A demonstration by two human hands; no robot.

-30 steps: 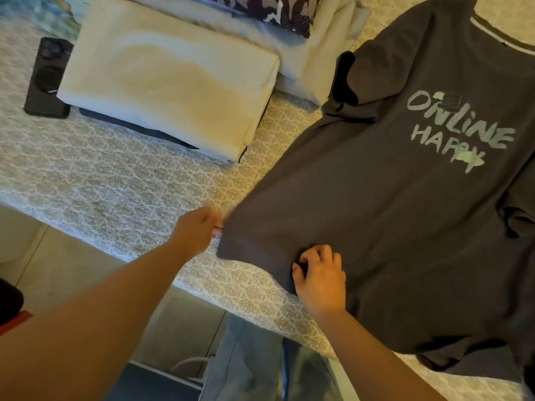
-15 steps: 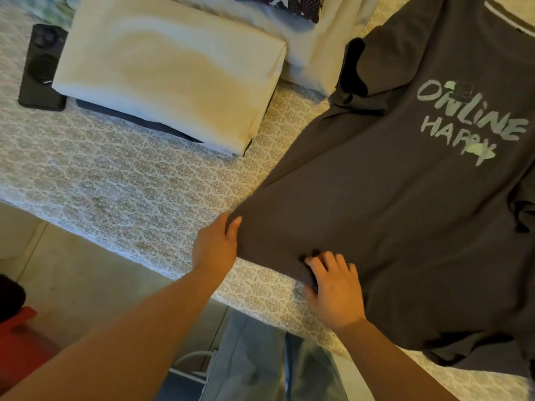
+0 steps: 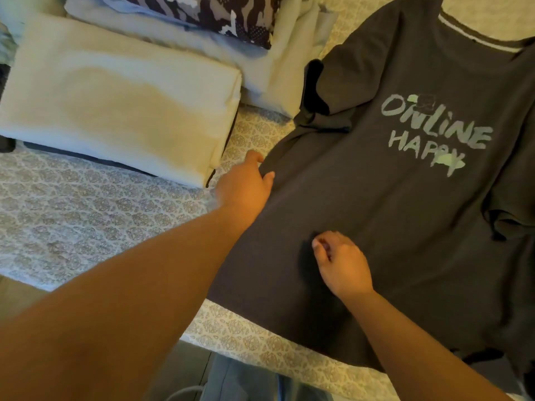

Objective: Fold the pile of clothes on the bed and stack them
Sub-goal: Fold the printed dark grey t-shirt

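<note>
Lying lengthwise away on the bed point(image 3: 86, 198), the T-shirt point(image 3: 362, 212) is being pinched by both hands: left hand point(image 3: 246, 186) at its side edge, right hand point(image 3: 341, 261) nearer the hem.

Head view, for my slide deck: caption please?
Left hand at the side edge of a grey T-shirt spread on the bed; right hand pinches the fabric.

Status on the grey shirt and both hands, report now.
Left hand on the side edge of the grey T-shirt. Right hand curled on its lower front. Shirt flat, unfolded. Cream folded stack close alongside.
</note>
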